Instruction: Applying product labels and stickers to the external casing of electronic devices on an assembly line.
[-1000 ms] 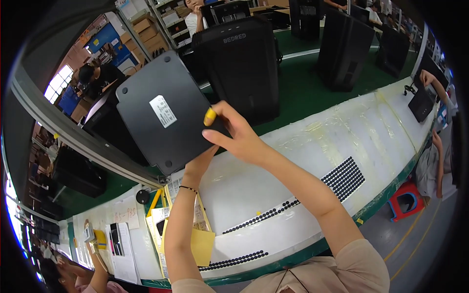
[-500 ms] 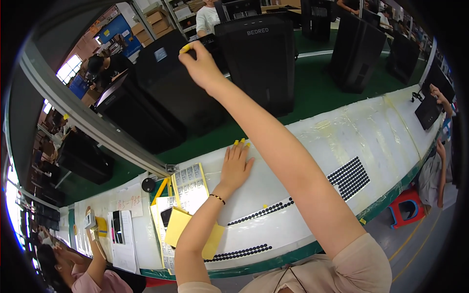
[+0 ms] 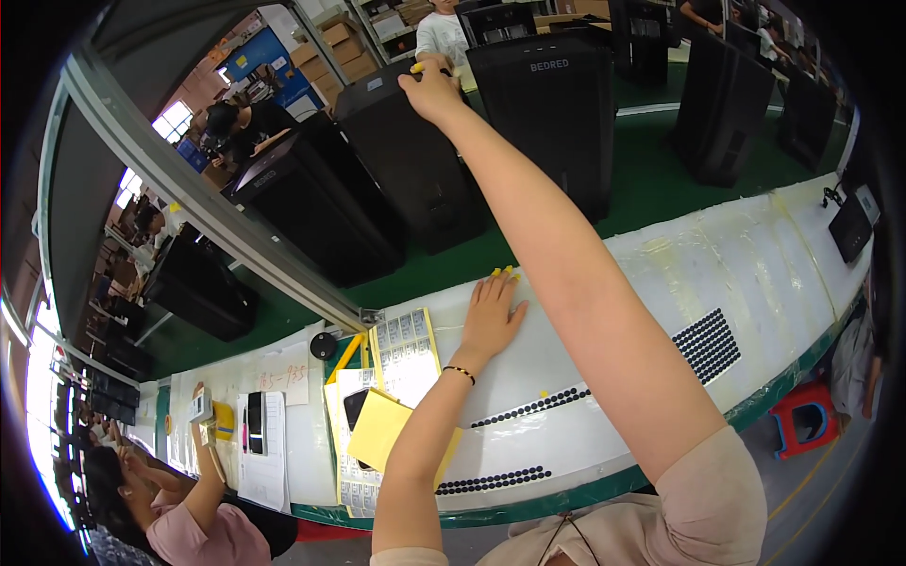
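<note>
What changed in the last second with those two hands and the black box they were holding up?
A second ago both hands held a black box tilted above the white worktable. Since then the tall black plastic box has been stood upright on the green conveyor belt. The left hand let go and dropped flat onto the table. The right hand followed the box outward and rests on its top. The sheets of black dots stayed put.

All the speaker cabinets [image 3: 406,160] are plain matte black, sitting on a bright green belt [image 3: 661,179]. The tabletop [image 3: 661,283] is white with rows of small black dots [image 3: 706,344]. Yellow tape on the fingers [image 3: 503,274], a yellow paper pad [image 3: 387,429], plus a black bracelet [image 3: 460,374] and a red stool [image 3: 800,415].
</note>
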A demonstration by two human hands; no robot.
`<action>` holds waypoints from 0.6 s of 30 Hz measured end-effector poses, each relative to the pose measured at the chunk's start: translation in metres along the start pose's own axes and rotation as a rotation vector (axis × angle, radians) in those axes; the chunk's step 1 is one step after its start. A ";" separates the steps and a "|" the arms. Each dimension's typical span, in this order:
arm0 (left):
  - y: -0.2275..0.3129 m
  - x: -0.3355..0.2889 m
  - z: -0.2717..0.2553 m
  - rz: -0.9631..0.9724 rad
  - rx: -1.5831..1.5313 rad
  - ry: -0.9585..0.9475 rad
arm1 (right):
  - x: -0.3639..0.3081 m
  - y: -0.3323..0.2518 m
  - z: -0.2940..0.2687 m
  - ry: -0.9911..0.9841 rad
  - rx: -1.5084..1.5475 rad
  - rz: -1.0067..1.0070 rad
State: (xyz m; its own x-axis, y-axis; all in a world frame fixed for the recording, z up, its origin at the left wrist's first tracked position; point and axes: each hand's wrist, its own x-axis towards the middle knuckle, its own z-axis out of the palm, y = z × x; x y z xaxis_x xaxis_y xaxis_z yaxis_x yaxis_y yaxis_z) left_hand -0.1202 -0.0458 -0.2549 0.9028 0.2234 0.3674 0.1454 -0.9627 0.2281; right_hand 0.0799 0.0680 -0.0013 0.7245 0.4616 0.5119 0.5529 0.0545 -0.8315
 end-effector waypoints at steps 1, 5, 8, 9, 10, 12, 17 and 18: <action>0.001 0.000 0.001 0.003 -0.003 0.021 | 0.007 -0.001 -0.004 -0.093 -0.040 0.021; 0.002 0.004 0.002 -0.008 -0.042 0.036 | 0.009 -0.002 -0.018 -0.184 -0.014 0.047; 0.002 0.002 0.006 0.011 -0.031 0.053 | -0.007 -0.006 -0.031 -0.156 -0.142 -0.067; 0.000 0.000 0.007 0.011 -0.034 0.057 | -0.015 -0.006 -0.037 -0.140 -0.106 -0.172; -0.002 -0.004 0.006 0.002 -0.032 0.058 | -0.027 -0.008 -0.046 -0.069 -0.079 -0.369; -0.006 -0.008 0.001 -0.012 -0.032 0.069 | -0.048 -0.021 -0.081 0.014 -0.009 -0.658; -0.003 -0.003 -0.001 -0.002 -0.009 0.075 | -0.026 -0.003 -0.219 0.399 -0.322 -0.672; -0.003 -0.004 -0.001 0.001 -0.020 0.077 | -0.022 0.010 -0.232 0.505 -0.410 -0.621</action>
State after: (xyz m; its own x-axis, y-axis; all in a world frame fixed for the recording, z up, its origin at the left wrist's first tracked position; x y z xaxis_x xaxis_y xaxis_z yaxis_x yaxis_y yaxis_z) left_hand -0.1247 -0.0440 -0.2557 0.8690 0.2341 0.4360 0.1357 -0.9600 0.2450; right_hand 0.1649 -0.1474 0.0289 0.2871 0.0050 0.9579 0.9388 -0.2002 -0.2804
